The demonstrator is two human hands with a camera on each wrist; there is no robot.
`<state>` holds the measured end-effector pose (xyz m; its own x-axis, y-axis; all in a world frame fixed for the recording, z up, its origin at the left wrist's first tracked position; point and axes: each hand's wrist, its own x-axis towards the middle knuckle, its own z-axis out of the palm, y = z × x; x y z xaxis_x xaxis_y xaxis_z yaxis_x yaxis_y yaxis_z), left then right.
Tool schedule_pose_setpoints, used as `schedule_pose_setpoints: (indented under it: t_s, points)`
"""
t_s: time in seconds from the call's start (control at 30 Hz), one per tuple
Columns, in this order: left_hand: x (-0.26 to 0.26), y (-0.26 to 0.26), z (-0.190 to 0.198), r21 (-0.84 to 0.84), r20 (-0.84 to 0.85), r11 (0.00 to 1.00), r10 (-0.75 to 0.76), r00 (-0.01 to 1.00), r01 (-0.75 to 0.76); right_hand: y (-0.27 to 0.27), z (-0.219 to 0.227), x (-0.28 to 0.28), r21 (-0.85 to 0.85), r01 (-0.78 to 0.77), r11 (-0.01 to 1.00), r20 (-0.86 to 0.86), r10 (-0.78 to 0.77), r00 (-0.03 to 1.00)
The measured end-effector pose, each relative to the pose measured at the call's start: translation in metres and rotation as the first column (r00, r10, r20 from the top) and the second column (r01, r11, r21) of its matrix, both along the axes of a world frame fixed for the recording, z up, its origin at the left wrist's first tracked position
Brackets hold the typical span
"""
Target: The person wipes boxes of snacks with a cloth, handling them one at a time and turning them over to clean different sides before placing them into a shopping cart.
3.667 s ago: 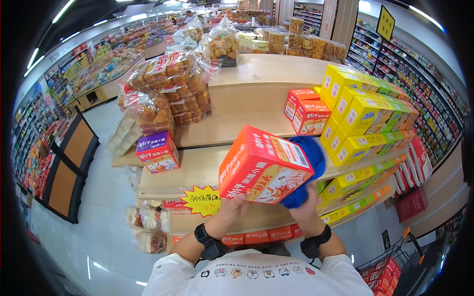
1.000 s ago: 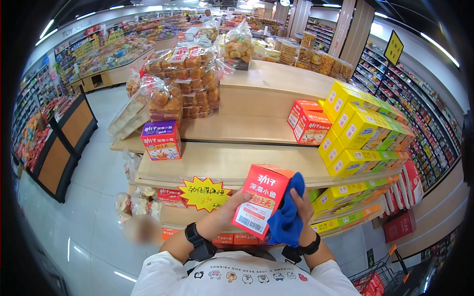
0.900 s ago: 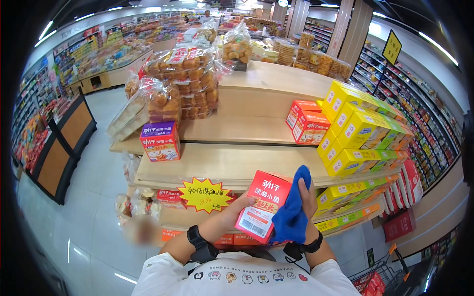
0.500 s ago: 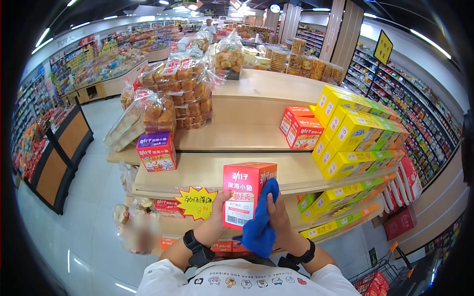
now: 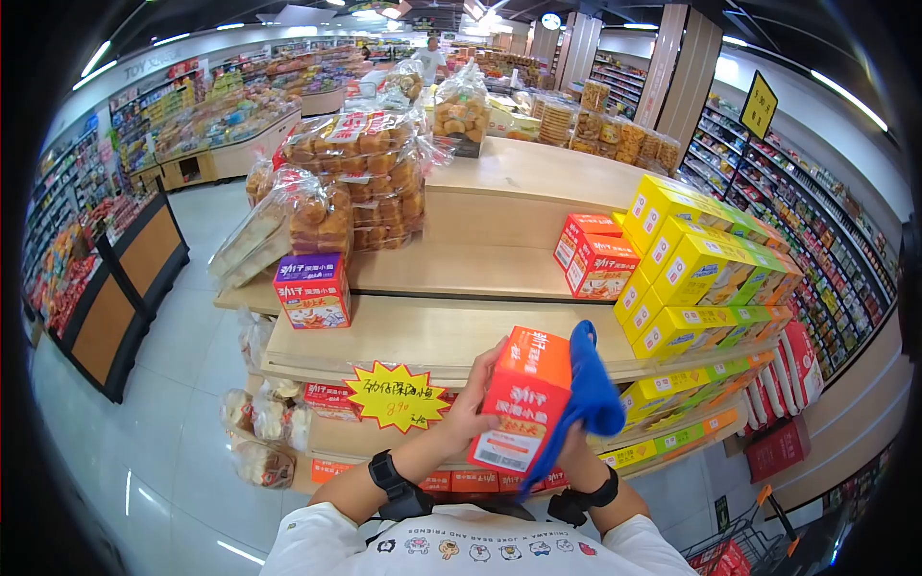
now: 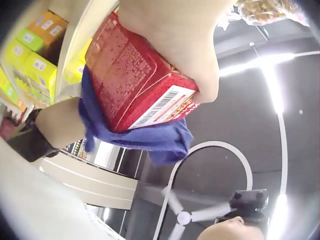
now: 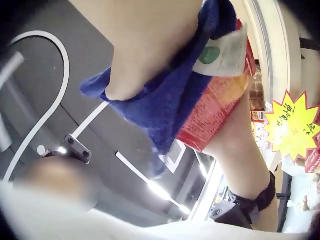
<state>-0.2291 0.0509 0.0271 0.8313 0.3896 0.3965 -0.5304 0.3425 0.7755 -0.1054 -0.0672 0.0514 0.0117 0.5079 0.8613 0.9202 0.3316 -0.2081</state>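
Note:
A red-orange box (image 5: 523,398) is held in front of the chest, tilted. My left hand (image 5: 473,398) grips its left side, thumb on the front face; in the left wrist view that hand (image 6: 175,45) lies over the box (image 6: 130,75). A blue cloth (image 5: 588,389) covers the box's right side, with my right hand (image 5: 574,456) behind and below it, mostly hidden. From the right wrist, the right hand (image 7: 145,55) holds the cloth (image 7: 165,100) against the box (image 7: 215,107), its fingertips hidden in the folds.
Wooden shelves (image 5: 432,331) stand ahead. A purple-and-red box (image 5: 314,291) sits at left below bagged bread (image 5: 365,163). Red boxes (image 5: 595,257) and stacked yellow boxes (image 5: 706,264) are at right. A yellow star-shaped price sign (image 5: 396,396) hangs on the shelf front, left of the hands.
The box has tipped so its top shows more, and has moved right in the head view. The cloth has shifted from the front right corner to the right side, and the right hand sits lower.

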Motion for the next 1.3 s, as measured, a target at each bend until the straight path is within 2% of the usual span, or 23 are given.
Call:
schedule_pose_setpoints:
  t_s: [0.03,0.1,0.13,0.17,0.23,0.27,0.33,0.37,0.4,0.43,0.5,0.53,0.57,0.63,0.7,0.73,0.83,0.87,1.0,1.2,1.27,1.3]
  points:
    - [0.001,0.0,0.003,-0.149,-0.003,0.986,-0.071,0.998,0.069,-0.001,0.0,-0.003,-0.005,-0.016,1.0,-0.009,0.016,1.0]
    - [-0.008,-0.004,0.004,-0.336,-0.08,0.934,-0.152,0.985,0.117,-0.001,-0.004,-0.006,-0.036,-0.074,0.997,-0.071,0.071,0.995]
    - [-0.011,-0.003,0.0,-0.423,-0.118,0.893,-0.22,0.968,0.152,-0.002,-0.01,-0.006,-0.084,-0.142,0.986,-0.169,0.126,0.978]
    - [-0.015,-0.002,0.002,-0.483,-0.129,0.855,-0.285,0.95,0.191,-0.004,-0.017,-0.005,-0.121,-0.208,0.971,-0.27,0.17,0.948]
    - [-0.02,0.003,0.002,-0.585,-0.098,0.762,-0.404,0.909,0.276,-0.003,-0.027,0.003,-0.196,-0.247,0.949,-0.354,0.166,0.921]
    - [-0.02,0.004,-0.001,-0.626,-0.053,0.708,-0.455,0.889,0.326,-0.002,-0.031,0.011,-0.243,-0.216,0.946,-0.337,0.126,0.933]
    - [-0.013,0.011,-0.015,-0.502,-0.045,0.788,-0.436,0.899,0.357,0.004,-0.027,0.015,-0.161,-0.05,0.986,-0.209,0.016,0.978]
    - [-0.011,0.014,-0.019,-0.434,-0.04,0.823,-0.425,0.904,0.367,0.012,-0.017,0.016,-0.014,0.074,0.997,-0.109,-0.075,0.991]
    - [-0.012,0.006,0.006,-0.34,-0.03,0.889,-0.337,0.941,0.307,0.014,-0.009,0.016,0.022,0.111,0.994,-0.093,-0.109,0.99]
    - [-0.01,0.006,0.015,-0.252,-0.002,0.909,-0.343,0.939,0.332,0.016,-0.001,0.017,0.057,0.148,0.987,-0.08,-0.144,0.986]
    - [-0.007,0.008,0.019,-0.119,-0.029,0.954,-0.281,0.959,0.276,0.006,0.011,0.027,-0.118,0.065,0.991,-0.201,-0.087,0.976]
    - [-0.007,0.008,0.018,-0.127,-0.054,0.956,-0.274,0.96,0.266,0.01,0.011,0.038,-0.015,-0.256,0.967,-0.453,0.222,0.864]
    - [-0.006,0.008,0.017,-0.135,-0.079,0.958,-0.267,0.961,0.255,0.007,0.019,0.039,-0.031,-0.314,0.949,-0.502,0.257,0.826]
    - [-0.008,0.01,0.016,-0.143,-0.127,0.954,-0.281,0.951,0.263,0.003,0.028,0.037,-0.141,-0.335,0.932,-0.544,0.21,0.812]
    - [-0.01,0.012,0.018,-0.148,-0.169,0.941,-0.329,0.929,0.306,-0.004,0.041,0.029,-0.169,-0.39,0.905,-0.521,0.254,0.815]
    - [-0.01,0.01,0.02,-0.127,-0.193,0.953,-0.295,0.936,0.274,-0.006,0.047,0.027,-0.185,-0.416,0.89,-0.508,0.276,0.816]
    - [-0.008,0.004,0.019,-0.065,-0.22,0.974,-0.227,0.949,0.218,-0.013,0.055,0.023,-0.276,-0.278,0.92,-0.179,0.235,0.955]
    - [-0.006,0.006,0.013,-0.045,-0.2,0.972,-0.233,0.952,0.229,-0.017,0.072,0.013,-0.27,-0.278,0.922,-0.163,0.24,0.957]
    - [-0.007,0.008,0.014,0.075,-0.156,0.974,-0.2,0.967,0.214,-0.015,0.059,0.016,-0.226,-0.189,0.956,-0.074,0.176,0.982]
    - [-0.017,0.001,0.031,-0.022,-0.155,0.977,-0.214,0.965,0.213,-0.012,0.044,0.029,-0.191,-0.127,0.973,-0.029,0.123,0.992]
    - [-0.021,0.001,0.034,-0.158,-0.144,0.944,-0.313,0.939,0.291,-0.01,0.038,0.035,-0.204,-0.078,0.976,-0.014,0.077,0.997]
    - [-0.024,0.001,0.035,-0.226,-0.134,0.918,-0.362,0.923,0.327,-0.009,0.033,0.037,-0.207,-0.109,0.972,-0.128,0.084,0.988]
